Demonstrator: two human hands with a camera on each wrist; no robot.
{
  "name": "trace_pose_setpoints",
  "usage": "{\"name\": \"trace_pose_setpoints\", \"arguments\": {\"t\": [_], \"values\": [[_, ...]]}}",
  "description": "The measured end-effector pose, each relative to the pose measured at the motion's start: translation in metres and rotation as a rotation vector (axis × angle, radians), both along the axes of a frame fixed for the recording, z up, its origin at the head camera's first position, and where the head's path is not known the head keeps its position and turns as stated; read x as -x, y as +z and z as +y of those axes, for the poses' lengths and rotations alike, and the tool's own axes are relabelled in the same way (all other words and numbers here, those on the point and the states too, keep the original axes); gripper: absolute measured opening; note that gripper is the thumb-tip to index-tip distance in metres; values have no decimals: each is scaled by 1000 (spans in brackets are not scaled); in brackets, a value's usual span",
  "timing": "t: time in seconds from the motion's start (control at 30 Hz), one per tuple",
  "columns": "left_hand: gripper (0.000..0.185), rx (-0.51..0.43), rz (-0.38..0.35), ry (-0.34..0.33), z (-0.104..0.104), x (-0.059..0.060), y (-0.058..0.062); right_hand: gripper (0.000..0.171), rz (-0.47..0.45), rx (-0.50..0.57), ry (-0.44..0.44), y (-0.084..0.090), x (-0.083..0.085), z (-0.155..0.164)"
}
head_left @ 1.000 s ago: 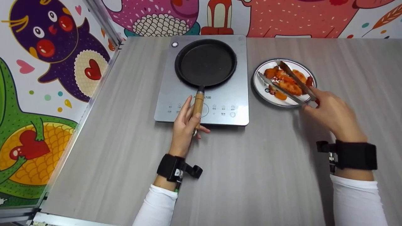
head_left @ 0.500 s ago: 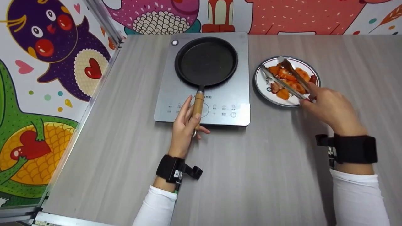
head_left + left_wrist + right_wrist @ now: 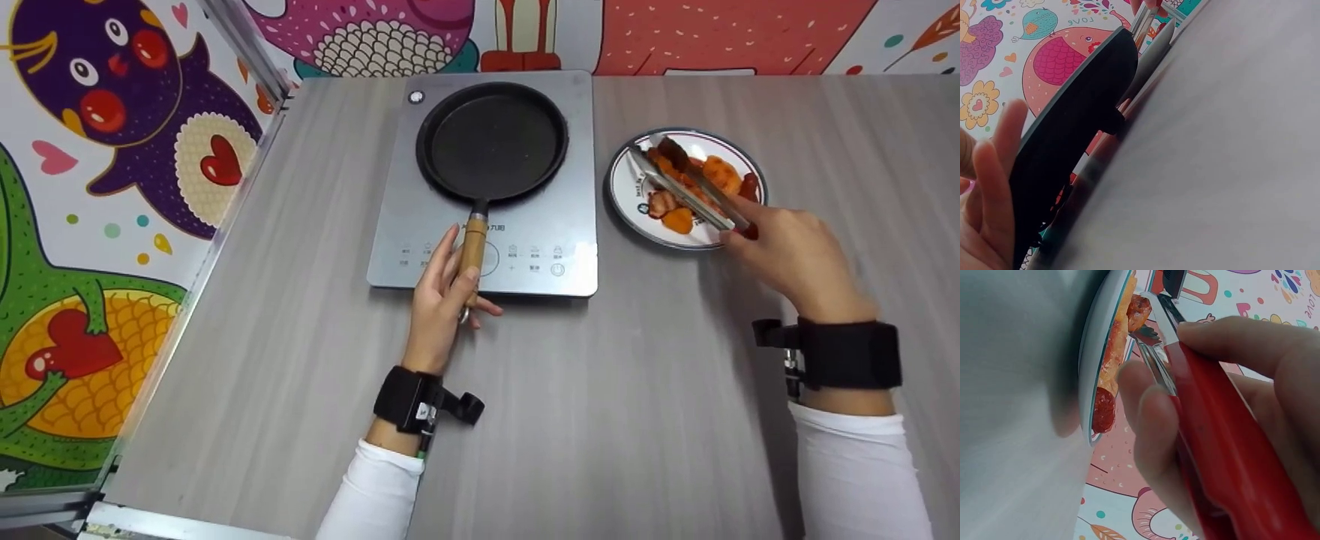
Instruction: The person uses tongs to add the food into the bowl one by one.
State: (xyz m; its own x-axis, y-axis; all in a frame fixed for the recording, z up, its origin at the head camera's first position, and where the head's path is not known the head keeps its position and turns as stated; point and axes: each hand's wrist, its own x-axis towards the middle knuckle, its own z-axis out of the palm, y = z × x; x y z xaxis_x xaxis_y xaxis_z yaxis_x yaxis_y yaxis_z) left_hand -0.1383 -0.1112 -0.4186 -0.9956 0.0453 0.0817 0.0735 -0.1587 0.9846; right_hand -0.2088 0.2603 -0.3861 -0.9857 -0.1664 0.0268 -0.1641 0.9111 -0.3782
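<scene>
Well, from far away I saw both of the person's hands busy at the table point(image 3: 600, 420). The left hand point(image 3: 439, 300) held the wooden handle point(image 3: 473, 244) of the black pan point(image 3: 495, 142). Its thumb lay over the top of the handle, and the other fingers were spread out, some on each side of it. The pan sat on the flat silver stove point(image 3: 390, 262), with its handle pointing back to the person. I saw the right hand point(image 3: 802, 259) hold the tongs point(image 3: 1213, 422) by their red grips, with the thumb and fingers pinching them from both sides. The metal ends of the tongs reached over the plate point(image 3: 625, 184), right at the food point(image 3: 677, 220). I could not tell if the tips had a bit of food between them. The food was in orange and dark red bits, all on the plate. The plate was on the table, just to the right of the stove. I saw a white sleeve point(image 3: 859, 472) and a black band point(image 3: 847, 354) on each arm. Bright cartoon animals were on the wall point(image 3: 720, 37) behind.
</scene>
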Motion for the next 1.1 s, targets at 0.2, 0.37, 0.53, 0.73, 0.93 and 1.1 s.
{"name": "trace_pose_setpoints", "arguments": {"t": [0.2,0.37,0.53,0.73,0.93,1.1], "values": [[61,1,0,-2,1,1,1,48,72,-1,40,-1,-1,-1],[61,10,-8,4,1,1,0,48,49,13,38,0,-1,0],[61,14,-12,5,1,1,0,48,23,40,35,1,-1,0],[61,29,-13,7,1,0,0,47,34,51,42,1,-2,1],[61,26,-6,10,1,0,0,45,53,60,51,3,-3,0],[61,20,7,4,1,0,-1,45,31,98,45,6,-4,1]]}}
